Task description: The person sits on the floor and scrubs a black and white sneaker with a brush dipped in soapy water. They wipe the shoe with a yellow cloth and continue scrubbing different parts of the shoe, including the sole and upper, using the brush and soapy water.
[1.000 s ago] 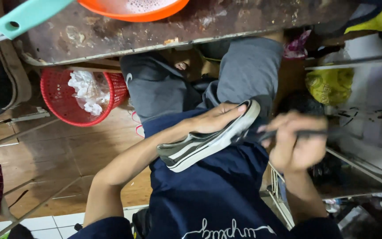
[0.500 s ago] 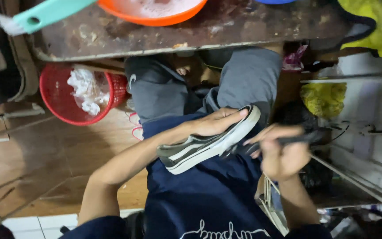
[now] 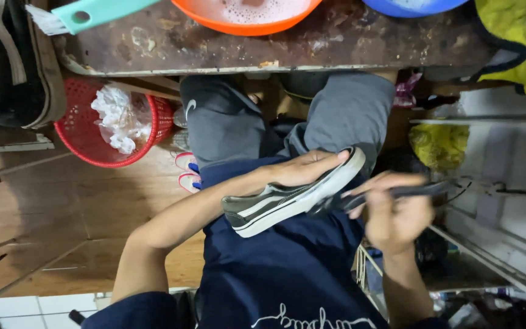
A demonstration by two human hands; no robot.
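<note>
head view: since half a second ago the right hand (image 3: 397, 216) has drawn slightly away to the right of the shoe (image 3: 293, 198), and the dark brush (image 3: 391, 194) now lies more level, its near end still meeting the white sole edge. this looks like the end of one scrubbing stroke along the sole, a judgement only. the shoe itself has barely shifted; it lies on its side over the lap, against the navy shirt (image 3: 287, 274), toe pointing up and right.

the left hand (image 3: 302, 167) lies along the top of the shoe, fingers stretched toward the toe and pressing it down, forearm running in from the lower left. the right hand is curled closed around the brush handle, wrist bent, forearm rising from below.

above the knees the desk (image 3: 245, 45) carries an orange basin (image 3: 248, 12) with suds; a red basket (image 3: 114, 125) stands on the floor at left.
</note>
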